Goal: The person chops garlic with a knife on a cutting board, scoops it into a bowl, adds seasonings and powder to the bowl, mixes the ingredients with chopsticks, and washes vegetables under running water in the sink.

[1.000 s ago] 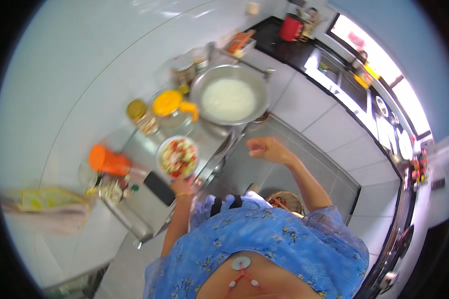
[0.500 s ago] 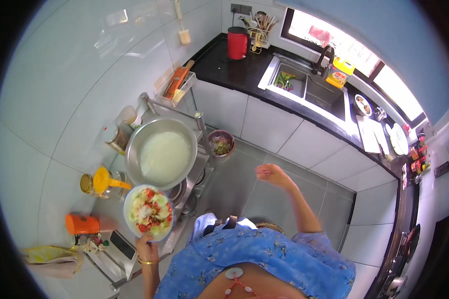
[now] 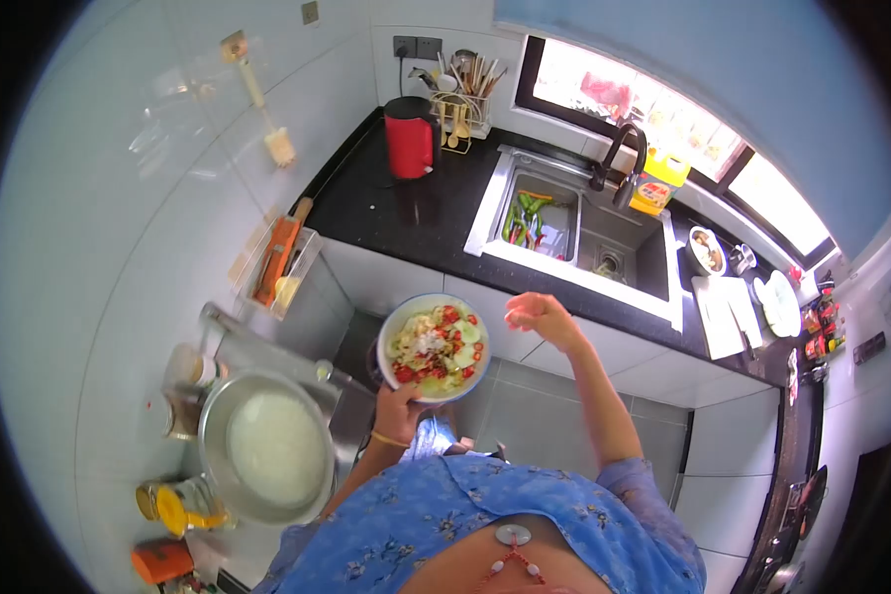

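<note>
My left hand (image 3: 397, 408) grips the near rim of a white bowl with a blue edge (image 3: 384, 344), holding it up over the floor in front of the counter. Inside the bowl lie cucumber slices (image 3: 465, 348), chopped red chili (image 3: 406, 373), pale minced bits and a small heap of white grains (image 3: 428, 343). To the right of the bowl, my right hand (image 3: 543, 319) hangs in the air with loosely bent fingers and nothing visible in it. It does not touch the bowl.
A sink (image 3: 487, 224) with green and red peppers (image 3: 528, 220) is ahead, beside a red kettle (image 3: 409, 139). A large metal basin (image 3: 213, 436) of whitish contents stands at lower left, near jars. White cutting boards (image 3: 720, 315) lie at right.
My left hand has carried the bowl from beside the stove up and right, toward the sink counter. My right hand has risen slightly and its fingers have loosened. The view has turned.
</note>
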Demonstrator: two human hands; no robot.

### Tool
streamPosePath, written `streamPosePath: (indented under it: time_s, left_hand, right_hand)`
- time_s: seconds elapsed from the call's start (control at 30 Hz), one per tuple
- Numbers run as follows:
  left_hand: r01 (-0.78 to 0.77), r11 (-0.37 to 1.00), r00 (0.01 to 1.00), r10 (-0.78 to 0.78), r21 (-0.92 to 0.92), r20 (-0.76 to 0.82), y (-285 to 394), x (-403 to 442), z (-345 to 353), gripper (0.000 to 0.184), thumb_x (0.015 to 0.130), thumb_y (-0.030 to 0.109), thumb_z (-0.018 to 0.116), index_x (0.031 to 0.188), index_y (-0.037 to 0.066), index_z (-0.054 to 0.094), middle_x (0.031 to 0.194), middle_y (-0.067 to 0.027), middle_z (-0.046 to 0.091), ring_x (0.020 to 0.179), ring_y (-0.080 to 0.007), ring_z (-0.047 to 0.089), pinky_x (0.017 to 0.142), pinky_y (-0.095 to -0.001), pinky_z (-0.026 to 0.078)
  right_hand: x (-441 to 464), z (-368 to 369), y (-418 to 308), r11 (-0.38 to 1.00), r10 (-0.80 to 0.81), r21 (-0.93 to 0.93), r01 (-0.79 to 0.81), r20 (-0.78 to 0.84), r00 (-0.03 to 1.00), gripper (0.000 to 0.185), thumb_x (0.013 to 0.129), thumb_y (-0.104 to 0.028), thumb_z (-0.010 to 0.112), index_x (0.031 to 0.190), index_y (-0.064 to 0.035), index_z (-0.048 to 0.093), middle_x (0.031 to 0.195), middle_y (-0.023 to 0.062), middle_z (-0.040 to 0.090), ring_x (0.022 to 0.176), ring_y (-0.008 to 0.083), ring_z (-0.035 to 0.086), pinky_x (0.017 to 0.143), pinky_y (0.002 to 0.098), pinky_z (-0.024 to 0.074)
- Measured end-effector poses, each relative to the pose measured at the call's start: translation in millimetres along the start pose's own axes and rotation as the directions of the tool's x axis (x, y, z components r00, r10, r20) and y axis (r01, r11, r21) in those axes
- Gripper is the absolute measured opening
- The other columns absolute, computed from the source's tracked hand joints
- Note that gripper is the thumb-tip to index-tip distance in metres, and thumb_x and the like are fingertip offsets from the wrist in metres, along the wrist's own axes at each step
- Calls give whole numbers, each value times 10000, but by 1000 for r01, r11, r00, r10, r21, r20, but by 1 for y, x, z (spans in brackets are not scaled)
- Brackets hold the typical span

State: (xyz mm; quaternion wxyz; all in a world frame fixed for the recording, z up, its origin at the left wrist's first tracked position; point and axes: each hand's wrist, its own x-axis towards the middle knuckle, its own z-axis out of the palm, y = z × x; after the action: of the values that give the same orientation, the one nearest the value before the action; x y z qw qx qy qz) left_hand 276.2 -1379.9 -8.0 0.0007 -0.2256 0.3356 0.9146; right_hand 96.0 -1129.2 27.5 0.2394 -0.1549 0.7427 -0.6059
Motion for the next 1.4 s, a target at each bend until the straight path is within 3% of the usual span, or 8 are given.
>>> streamPosePath:
  time_s: [0.43, 0.63, 0.77, 0.87, 1.07, 1.23, 1.3, 1.4]
  left_hand:
    - [88, 989, 994, -80, 120, -77, -24, 186, 82, 457, 699, -49, 485, 1156, -41, 465, 1056, -141, 580, 909, -282, 629, 705, -394, 578]
    - [73, 995, 983, -61, 62, -173, -61, 227, 106, 471, 715, -67, 470, 1182, -9, 470, 1063, -134, 590, 888, -230, 638, 684, -319, 567]
    - [47, 998, 960, -35, 36, -278, -86, 243, 118, 471, 722, -53, 477, 1192, -24, 462, 1066, -156, 597, 909, -258, 634, 715, -363, 565]
    - [67, 997, 949, -49, 47, -313, -85, 247, 139, 495, 728, -30, 484, 1220, -22, 437, 1092, -165, 594, 919, -272, 633, 727, -386, 561]
    - [109, 985, 951, -64, 137, -303, -104, 268, 132, 442, 740, 0, 514, 1182, -11, 492, 1043, -141, 618, 876, -225, 644, 664, -320, 557]
    - [181, 969, 969, -145, 170, -201, -108, 292, 129, 379, 767, 73, 511, 1136, 3, 561, 1039, -93, 639, 863, -172, 644, 709, -279, 533]
    - [181, 968, 980, -163, 173, -115, -105, 301, 135, 411, 765, 69, 516, 1169, -4, 541, 1065, -108, 635, 905, -180, 643, 758, -294, 534]
    - [220, 963, 975, -223, 158, 5, -112, 316, 126, 431, 755, 12, 506, 1183, -35, 519, 1089, -129, 625, 958, -204, 634, 818, -324, 528]
  right_hand:
    - [349, -186, -82, 980, -111, 138, 141, -203, 973, 220, 819, -102, 604, 1012, 3, 585, 766, 93, 649, 613, 159, 631, 529, 266, 498]
    - [512, -240, -107, 995, -96, -6, 101, -379, 921, 381, 754, -68, 623, 1127, -26, 560, 780, 113, 649, 608, 159, 628, 533, 269, 500]
    - [593, -263, -92, 905, -330, -381, 189, -349, 877, 461, 764, -17, 597, 1217, -50, 522, 760, 81, 623, 579, 124, 591, 480, 260, 484]
    - [605, -263, -95, 850, -443, -415, 325, -229, 867, 192, 789, -37, 589, 958, -30, 680, 700, 48, 642, 553, 86, 570, 481, 244, 480]
    - [577, -271, -128, 739, -606, -498, 455, -194, 771, 170, 786, -40, 606, 930, -21, 696, 694, 77, 666, 547, 94, 583, 501, 255, 495]
    - [489, -293, -174, 515, -853, -577, 633, -277, 441, 148, 769, -132, 706, 884, -38, 701, 801, 29, 660, 704, 74, 579, 646, 216, 464]
    - [428, -316, -184, 487, -870, -533, 692, -224, 440, 146, 785, -91, 693, 913, -22, 687, 894, 31, 653, 799, 84, 595, 724, 216, 469]
    - [306, -325, -178, 757, -643, -218, 616, -419, 641, 212, 789, -90, 686, 959, 37, 667, 855, 65, 668, 752, 129, 622, 708, 217, 483]
